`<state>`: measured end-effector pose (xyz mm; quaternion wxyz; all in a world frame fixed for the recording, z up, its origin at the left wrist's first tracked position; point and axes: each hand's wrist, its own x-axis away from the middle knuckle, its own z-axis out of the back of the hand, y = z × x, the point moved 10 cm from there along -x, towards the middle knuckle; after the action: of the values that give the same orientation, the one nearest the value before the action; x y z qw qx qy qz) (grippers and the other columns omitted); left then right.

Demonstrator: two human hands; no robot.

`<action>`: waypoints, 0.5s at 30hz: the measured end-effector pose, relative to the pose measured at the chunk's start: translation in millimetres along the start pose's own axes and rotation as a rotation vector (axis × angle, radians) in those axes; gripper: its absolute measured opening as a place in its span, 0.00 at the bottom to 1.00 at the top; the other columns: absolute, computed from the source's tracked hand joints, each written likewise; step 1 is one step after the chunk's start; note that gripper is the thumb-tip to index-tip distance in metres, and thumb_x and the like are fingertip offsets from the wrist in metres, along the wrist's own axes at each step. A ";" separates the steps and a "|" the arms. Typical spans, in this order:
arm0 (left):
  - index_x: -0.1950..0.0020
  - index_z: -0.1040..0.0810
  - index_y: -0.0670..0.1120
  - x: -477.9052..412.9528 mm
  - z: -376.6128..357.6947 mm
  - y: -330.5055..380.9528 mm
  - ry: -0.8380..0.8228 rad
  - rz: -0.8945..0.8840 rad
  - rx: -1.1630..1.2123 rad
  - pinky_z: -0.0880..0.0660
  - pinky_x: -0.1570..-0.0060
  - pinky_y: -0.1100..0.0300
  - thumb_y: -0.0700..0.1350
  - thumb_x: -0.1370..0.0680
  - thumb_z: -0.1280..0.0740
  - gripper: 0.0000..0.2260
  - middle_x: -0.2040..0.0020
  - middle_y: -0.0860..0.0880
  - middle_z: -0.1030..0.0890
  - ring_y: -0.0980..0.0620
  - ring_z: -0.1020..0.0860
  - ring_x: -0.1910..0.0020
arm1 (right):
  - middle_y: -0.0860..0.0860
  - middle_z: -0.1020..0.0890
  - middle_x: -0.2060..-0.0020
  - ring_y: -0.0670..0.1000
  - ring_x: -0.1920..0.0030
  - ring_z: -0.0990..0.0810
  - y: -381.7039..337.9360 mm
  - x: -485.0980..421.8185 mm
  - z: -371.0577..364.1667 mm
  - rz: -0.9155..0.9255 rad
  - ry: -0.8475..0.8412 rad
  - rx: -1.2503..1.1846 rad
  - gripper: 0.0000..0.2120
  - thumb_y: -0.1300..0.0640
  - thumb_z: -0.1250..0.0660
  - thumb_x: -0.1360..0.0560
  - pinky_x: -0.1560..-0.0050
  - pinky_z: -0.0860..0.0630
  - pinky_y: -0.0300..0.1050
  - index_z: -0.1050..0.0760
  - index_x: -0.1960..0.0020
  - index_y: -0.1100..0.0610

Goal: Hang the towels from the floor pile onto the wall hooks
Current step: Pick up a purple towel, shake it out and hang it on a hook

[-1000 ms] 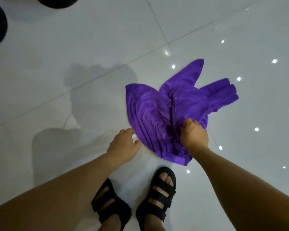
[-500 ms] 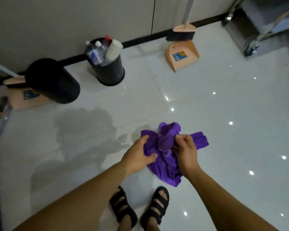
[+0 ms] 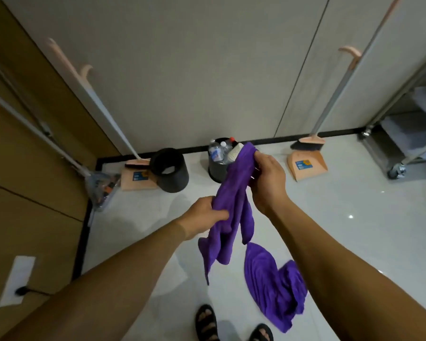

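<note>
A purple towel hangs in the air in front of me, crumpled lengthwise. My right hand grips its upper end, and my left hand pinches its middle lower down. A second purple towel lies rumpled on the white tile floor, just ahead of my right sandal. No wall hooks show on the grey panel wall ahead.
Two black bins stand by the wall, one open-topped, the other holding bottles and cups. Peach brooms with dustpans lean at left and right. A metal wheeled cart is at far right, wooden panelling at left.
I have lifted one towel off the floor with both hands as the view rose from the floor to the wall; a second towel stayed on the tiles.
</note>
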<state>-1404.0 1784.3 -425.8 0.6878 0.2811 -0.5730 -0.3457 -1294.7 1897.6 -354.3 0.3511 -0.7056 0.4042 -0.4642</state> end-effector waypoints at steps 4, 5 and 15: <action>0.38 0.25 0.45 54.8 42.6 19.1 -0.072 0.024 0.203 0.23 0.41 0.47 0.48 0.28 0.29 0.19 0.46 0.42 0.19 0.42 0.20 0.45 | 0.50 0.24 0.67 0.47 0.66 0.25 -49.7 22.2 -92.4 0.102 -0.223 0.045 0.08 0.55 0.37 0.22 0.66 0.26 0.42 0.29 0.59 0.55; 0.38 0.24 0.46 68.1 49.9 24.0 -0.096 0.042 0.223 0.24 0.41 0.47 0.51 0.30 0.26 0.23 0.45 0.42 0.19 0.41 0.20 0.44 | 0.48 0.24 0.69 0.45 0.68 0.25 -62.0 29.0 -115.5 0.136 -0.288 0.066 0.09 0.55 0.37 0.21 0.67 0.26 0.40 0.29 0.60 0.54; 0.41 0.21 0.37 172.2 156.7 105.8 0.108 -0.273 0.879 0.28 0.37 0.51 0.44 0.29 0.33 0.19 0.43 0.39 0.19 0.42 0.22 0.44 | 0.41 0.17 0.62 0.36 0.61 0.19 -37.0 64.1 -195.7 0.043 -0.593 0.425 0.11 0.45 0.36 0.22 0.56 0.23 0.39 0.22 0.50 0.52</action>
<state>-1523.8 1712.2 -211.7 0.4805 0.6365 -0.5862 -0.1423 -1453.9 1832.4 -235.2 0.6015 -0.7121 0.1942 -0.3056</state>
